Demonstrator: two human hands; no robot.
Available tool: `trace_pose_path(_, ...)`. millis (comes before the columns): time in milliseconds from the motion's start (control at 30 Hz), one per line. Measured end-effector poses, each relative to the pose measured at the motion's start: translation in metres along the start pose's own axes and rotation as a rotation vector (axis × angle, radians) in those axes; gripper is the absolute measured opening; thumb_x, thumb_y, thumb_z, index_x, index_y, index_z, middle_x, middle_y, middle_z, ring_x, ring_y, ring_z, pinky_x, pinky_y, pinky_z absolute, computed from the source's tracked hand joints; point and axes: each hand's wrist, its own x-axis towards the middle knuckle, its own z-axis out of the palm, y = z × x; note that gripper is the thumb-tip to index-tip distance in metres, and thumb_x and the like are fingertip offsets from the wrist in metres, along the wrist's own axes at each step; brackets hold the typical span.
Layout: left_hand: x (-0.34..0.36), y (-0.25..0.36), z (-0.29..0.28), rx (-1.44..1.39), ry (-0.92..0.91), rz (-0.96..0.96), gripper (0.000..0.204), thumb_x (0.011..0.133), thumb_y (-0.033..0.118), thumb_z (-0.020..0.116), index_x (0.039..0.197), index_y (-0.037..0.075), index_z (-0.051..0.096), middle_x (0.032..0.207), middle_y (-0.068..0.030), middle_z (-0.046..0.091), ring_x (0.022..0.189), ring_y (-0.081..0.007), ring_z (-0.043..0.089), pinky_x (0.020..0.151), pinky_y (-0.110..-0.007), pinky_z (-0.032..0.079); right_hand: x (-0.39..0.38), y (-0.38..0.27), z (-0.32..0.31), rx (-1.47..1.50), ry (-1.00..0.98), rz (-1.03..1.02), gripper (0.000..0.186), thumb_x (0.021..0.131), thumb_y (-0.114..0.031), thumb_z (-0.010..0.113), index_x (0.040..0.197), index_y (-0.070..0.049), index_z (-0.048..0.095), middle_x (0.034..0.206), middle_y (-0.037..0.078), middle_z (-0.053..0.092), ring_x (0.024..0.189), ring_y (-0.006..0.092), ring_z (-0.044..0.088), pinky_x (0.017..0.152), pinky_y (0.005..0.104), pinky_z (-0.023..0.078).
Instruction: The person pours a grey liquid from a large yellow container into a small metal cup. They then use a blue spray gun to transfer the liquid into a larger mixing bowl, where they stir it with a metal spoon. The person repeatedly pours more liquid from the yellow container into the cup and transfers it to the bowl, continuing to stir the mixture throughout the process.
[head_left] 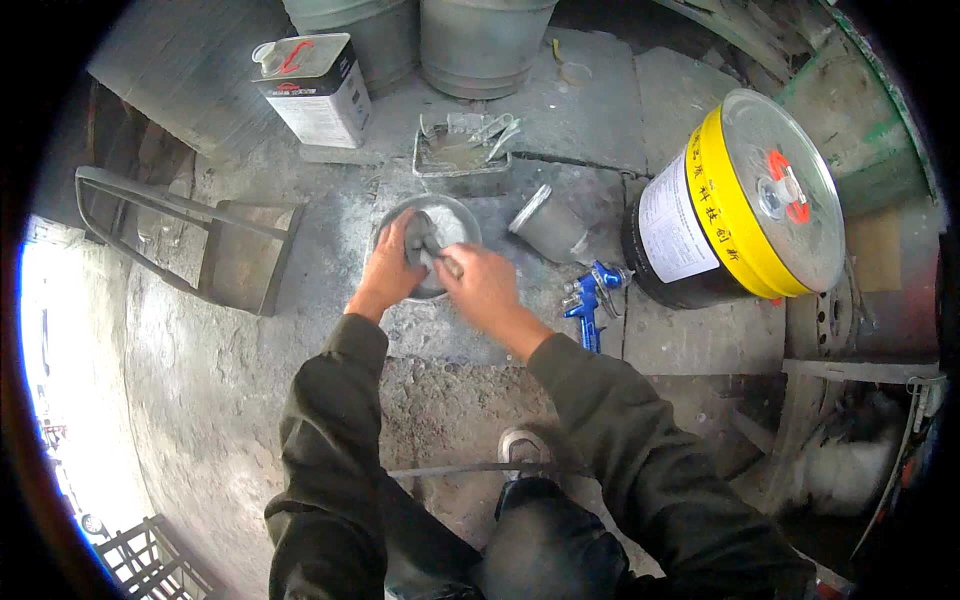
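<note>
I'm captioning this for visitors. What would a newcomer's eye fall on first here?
Probably the big drum with the bright yellow band, at the right. Just left of it, the blue spray gun stands out among so much grey. Next would come the left hand and right hand, meeting over the round bowl near the middle.

The round grey bowl [467,214] sits upright, its inner surface whitish. The small grey part [420,229] is within its outline; exact shape is unclear.
</note>
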Motion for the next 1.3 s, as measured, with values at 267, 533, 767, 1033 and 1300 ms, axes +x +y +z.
trace_pose_path(267, 0.001, -0.017, 0.0, 0.171, 0.11, -0.058, 0.054, 0.079, 0.002, 0.062, 0.132, 0.008, 0.053, 0.116, -0.0238, 0.064, 0.095, -0.0392, 0.066, 0.084, -0.045, 0.051, -0.004, 0.011, 0.002, -0.046, -0.061, -0.112, 0.023, 0.086, -0.027, 0.066, 0.09, -0.005, 0.069, 0.082, 0.015, 0.07, 0.073, 0.0354, 0.067, 0.062, 0.045, 0.051)
trace_pose_path(533, 0.0, -0.005, 0.003, -0.013, 0.122, 0.138, 0.075, 0.073, 0.001, 0.061, 0.143, 0.016, 0.039, 0.123, -0.0212, 0.061, 0.106, -0.0462, 0.06, 0.091, -0.046, 0.05, 0.0, -0.002, 0.003, -0.004, 0.006, 0.034, 0.022, 0.087, -0.029, 0.065, 0.092, -0.007, 0.069, 0.082, 0.013, 0.069, 0.072, 0.034, 0.066, 0.062, 0.0449, 0.051)
trace_pose_path(767, 0.006, -0.002, -0.014, 0.227, -0.037, -0.187, 0.062, 0.077, 0.01, 0.059, 0.139, 0.012, 0.047, 0.112, -0.0211, 0.065, 0.102, -0.0442, 0.062, 0.089, -0.046, 0.051, -0.005, 0.008, 0.006, -0.024, 0.011, -0.05, 0.022, 0.085, -0.029, 0.067, 0.089, -0.008, 0.07, 0.084, 0.013, 0.07, 0.073, 0.0334, 0.068, 0.063, 0.0429, 0.053)
trace_pose_path(1033, -0.002, -0.005, 0.009, 0.091, 0.088, 0.036, 0.065, 0.076, 0.004, 0.063, 0.138, 0.011, 0.048, 0.134, -0.0241, 0.051, 0.116, -0.0422, 0.054, 0.093, -0.048, 0.048, -0.003, 0.002, 0.007, 0.009, 0.002, 0.033, 0.026, 0.087, -0.03, 0.064, 0.092, -0.006, 0.072, 0.082, 0.011, 0.071, 0.071, 0.0297, 0.068, 0.063, 0.0408, 0.053)
trace_pose_path(1300, 0.003, -0.005, -0.004, 0.212, 0.175, -0.028, 0.04, 0.078, 0.007, 0.064, 0.118, 0.005, 0.064, 0.102, -0.0197, 0.07, 0.09, -0.0385, 0.068, 0.082, -0.045, 0.054, -0.012, 0.007, 0.01, -0.024, 0.013, -0.087, 0.022, 0.087, -0.027, 0.065, 0.089, -0.006, 0.069, 0.08, 0.01, 0.067, 0.074, 0.0314, 0.066, 0.064, 0.0432, 0.052)
